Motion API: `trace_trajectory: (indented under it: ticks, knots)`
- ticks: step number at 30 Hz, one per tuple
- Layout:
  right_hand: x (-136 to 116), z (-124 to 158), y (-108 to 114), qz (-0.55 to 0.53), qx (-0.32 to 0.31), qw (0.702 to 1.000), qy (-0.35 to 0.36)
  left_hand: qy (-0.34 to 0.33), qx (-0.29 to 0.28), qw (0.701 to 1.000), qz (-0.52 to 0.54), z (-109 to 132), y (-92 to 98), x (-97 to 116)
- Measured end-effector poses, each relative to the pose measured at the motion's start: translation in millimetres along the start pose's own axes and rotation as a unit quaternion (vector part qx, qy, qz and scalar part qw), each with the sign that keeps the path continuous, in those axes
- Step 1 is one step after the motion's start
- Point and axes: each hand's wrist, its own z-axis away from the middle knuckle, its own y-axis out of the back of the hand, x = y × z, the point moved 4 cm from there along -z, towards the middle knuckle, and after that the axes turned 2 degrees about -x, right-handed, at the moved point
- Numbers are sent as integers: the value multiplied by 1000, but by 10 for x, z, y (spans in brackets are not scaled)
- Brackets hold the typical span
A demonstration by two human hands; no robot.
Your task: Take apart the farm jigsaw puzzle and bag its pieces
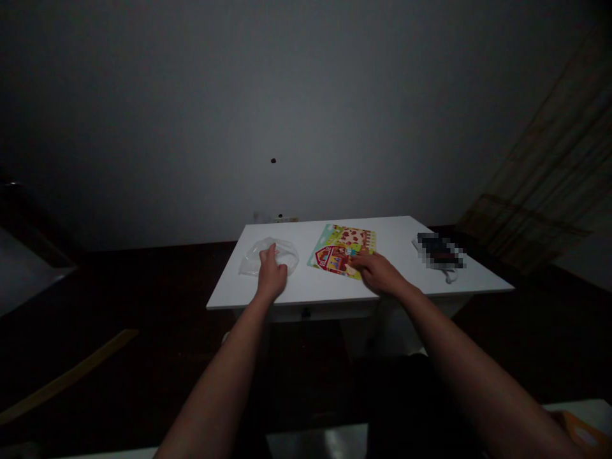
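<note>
Two bare forearms [210, 395] reach out from the bottom of the view, the right forearm [492, 389] angled in from the corner, toward a white rectangular table [382, 233]. Left hand [271, 274] sits palm-down on the near side of a crumpled, clear plastic bag [287, 252], which lies on the tabletop left of centre. Its fingers are bunched on the film; whether they are pinching it or only pressing down, I cannot tell. Right hand [380, 273] reaches the lower right corner of a flat, glossy, multicoloured farm-scene sheet with a red barn [342, 245], just right of the bag. Fingertips [356, 258] are on the sheet, but no clear pinch shows. Handling note: thin film likely slides under light touch, so a broad palm should steady it better than fingertips alone; the sheet seems best controlled from its edge. Farther right, a pixelated dark object [440, 250] lies on something white at the table's edge. A reed blind [540, 159] hangs against the grey wall at right.
</note>
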Motion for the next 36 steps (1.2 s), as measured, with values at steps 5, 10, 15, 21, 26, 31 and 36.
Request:
trace_trajectory:
  ticks: [5, 10, 15, 21, 26, 31, 36]
  knots:
    - [-397, 237, -180, 34, 3, 999, 19, -10, 1, 1000, -5, -14, -6, 13]
    - [-483, 493, -171, 30, 4, 998, 52, -15, 7, 1000, -5, -10, -3, 19]
    - [-425, 622, -81, 22, 31, 996, 85, -11, 0, 1000, -10, -10, -4, 20]
    - [-459, 674, -59, 8, 9, 996, 85, -12, 2, 1000, -13, 3, 6, 42]
    - [-440, 682, -30, -5, -14, 998, 58, -7, -2, 1000, -14, 10, 18, 48]
    - [-428, 614, -23, 29, -12, 999, 14, -5, -4, 1000, -9, 3, 14, 48]
    - [-482, 530, 10, 64, -12, 998, -1, -9, 0, 1000, -4, -5, 4, 38]
